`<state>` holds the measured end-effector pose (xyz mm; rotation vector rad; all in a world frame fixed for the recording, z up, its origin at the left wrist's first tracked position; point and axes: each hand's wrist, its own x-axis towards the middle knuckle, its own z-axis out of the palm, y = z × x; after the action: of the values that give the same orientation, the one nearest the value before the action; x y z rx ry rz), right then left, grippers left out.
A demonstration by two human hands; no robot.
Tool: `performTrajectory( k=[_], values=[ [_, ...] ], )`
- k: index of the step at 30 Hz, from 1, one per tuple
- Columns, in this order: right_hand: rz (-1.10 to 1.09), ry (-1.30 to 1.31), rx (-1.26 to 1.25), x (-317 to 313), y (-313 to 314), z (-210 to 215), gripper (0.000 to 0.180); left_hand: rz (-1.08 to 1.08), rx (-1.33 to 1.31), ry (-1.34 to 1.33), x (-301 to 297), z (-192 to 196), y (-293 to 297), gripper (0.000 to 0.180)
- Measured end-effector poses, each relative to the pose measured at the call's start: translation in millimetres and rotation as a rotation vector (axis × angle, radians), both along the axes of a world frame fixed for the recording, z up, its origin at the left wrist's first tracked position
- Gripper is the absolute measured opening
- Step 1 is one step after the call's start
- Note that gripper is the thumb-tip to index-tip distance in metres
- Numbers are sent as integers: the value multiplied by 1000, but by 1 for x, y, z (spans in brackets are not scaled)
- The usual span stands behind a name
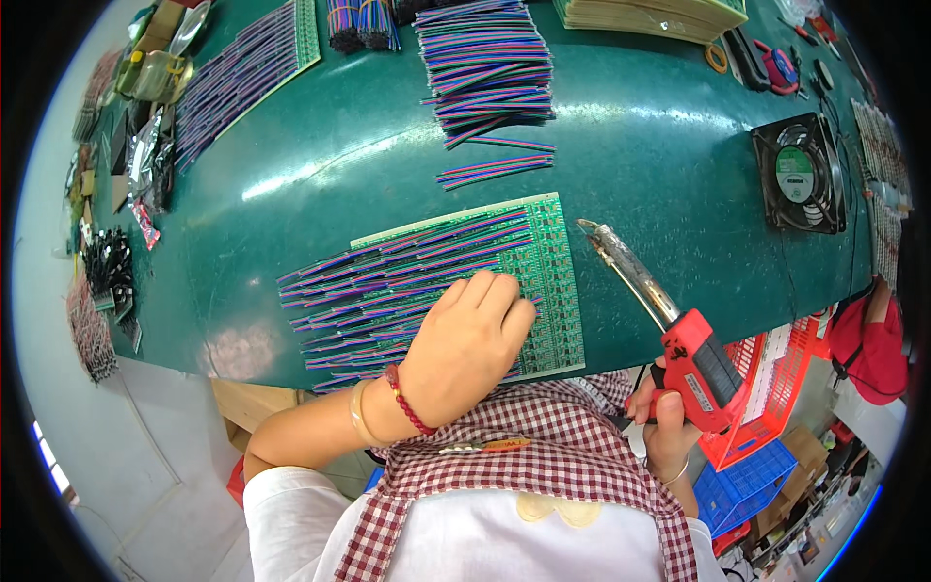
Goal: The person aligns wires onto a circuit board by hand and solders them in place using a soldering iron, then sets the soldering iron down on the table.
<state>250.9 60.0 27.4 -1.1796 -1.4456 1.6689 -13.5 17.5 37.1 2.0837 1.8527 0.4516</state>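
Across the middle of the head view, bare room is offered by the glossy green tabletop (233, 223) left of the green printed-circuit panel (558, 301) and between it and the square black fan (797, 175) at right; the panel's lower side is set close to the table's front edge. The red-bodied soldering gun with metal barrel (700, 371) is pointed up and left, long axis slanted, tip just beside the panel's right edge. Its handle is clasped at lower right by the right hand (669, 436). Multicoloured wires (388, 281) on the panel are partly covered by the left hand (472, 330), fingers curled; whether anything is pinched cannot be told.
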Motion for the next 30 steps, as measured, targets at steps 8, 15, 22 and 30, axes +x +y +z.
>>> performTrajectory(
  k=[8, 15, 22, 30],
  values=[
    [-2, 2, 9, -1, 1, 1, 48, 70, -26, -97, -4, -3, 9, 17],
    [-2, 8, 8, -2, 3, 3, 49, 99, -10, -92, -3, -4, 10, 16],
    [28, 31, -18, 3, 3, 3, 50, 201, 61, -276, -11, 2, 18, 18],
    [101, -34, -66, 8, -3, -1, 49, 54, 209, -141, -28, -14, 28, 18]
  ],
)
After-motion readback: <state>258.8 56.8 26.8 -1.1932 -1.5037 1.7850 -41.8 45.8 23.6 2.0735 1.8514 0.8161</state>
